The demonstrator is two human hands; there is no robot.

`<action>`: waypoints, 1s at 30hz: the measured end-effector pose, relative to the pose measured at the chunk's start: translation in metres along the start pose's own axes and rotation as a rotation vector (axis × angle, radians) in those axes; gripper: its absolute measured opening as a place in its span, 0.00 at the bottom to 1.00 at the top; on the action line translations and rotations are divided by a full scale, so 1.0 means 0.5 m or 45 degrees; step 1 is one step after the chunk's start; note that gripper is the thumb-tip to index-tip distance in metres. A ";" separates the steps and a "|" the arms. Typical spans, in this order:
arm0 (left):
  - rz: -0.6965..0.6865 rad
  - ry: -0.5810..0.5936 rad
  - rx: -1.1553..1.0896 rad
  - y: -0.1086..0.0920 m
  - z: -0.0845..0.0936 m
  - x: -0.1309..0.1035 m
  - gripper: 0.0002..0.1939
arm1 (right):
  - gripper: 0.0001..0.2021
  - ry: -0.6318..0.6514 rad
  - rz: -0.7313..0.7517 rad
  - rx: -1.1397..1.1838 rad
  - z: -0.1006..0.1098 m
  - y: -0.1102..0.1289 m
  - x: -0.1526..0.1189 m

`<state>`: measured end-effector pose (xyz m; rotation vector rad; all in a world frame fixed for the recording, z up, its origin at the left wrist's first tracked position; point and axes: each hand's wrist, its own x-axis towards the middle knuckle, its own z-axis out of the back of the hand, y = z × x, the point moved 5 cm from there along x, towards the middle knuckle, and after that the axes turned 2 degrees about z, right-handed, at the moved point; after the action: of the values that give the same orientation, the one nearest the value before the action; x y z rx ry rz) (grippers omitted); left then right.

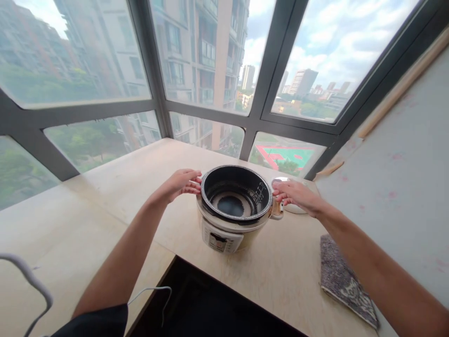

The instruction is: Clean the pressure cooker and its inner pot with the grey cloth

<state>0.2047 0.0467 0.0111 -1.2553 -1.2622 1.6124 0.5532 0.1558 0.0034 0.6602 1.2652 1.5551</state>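
An electric pressure cooker [222,241] with a control panel on its front stands on the pale counter. Its lid is off, and a black inner pot [229,206] with level marks on its wall sits in it, rim showing above the housing. My left hand [182,183] is at the left side of the rim, fingers stretched and slightly apart, the tips at or very near the edge. On the opposite side, my right hand [296,195] has its fingers extended by the rim, above the cooker's side handle [277,211]. Firm contact cannot be made out for either hand.
A whitish round object [297,208] is partly hidden behind my right hand. A folded grey patterned cloth [345,281] lies by the right wall. A dark panel or opening [206,304] is at the front, with a white cable [152,288] over it. Windows [206,56] border the counter.
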 end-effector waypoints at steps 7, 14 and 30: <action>0.084 0.007 -0.111 0.006 0.001 0.008 0.11 | 0.09 0.238 -0.190 0.275 -0.027 0.014 0.001; 0.125 0.005 -0.156 0.006 -0.013 0.005 0.07 | 0.10 0.173 -0.258 0.516 -0.032 0.007 0.000; -0.216 -0.067 -0.585 -0.155 -0.065 -0.091 0.06 | 0.02 -0.145 0.172 0.883 0.026 0.134 -0.059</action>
<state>0.2458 0.0329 0.0963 -1.3340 -1.7911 1.2820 0.5516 0.1361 0.0751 1.2719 1.7059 1.1386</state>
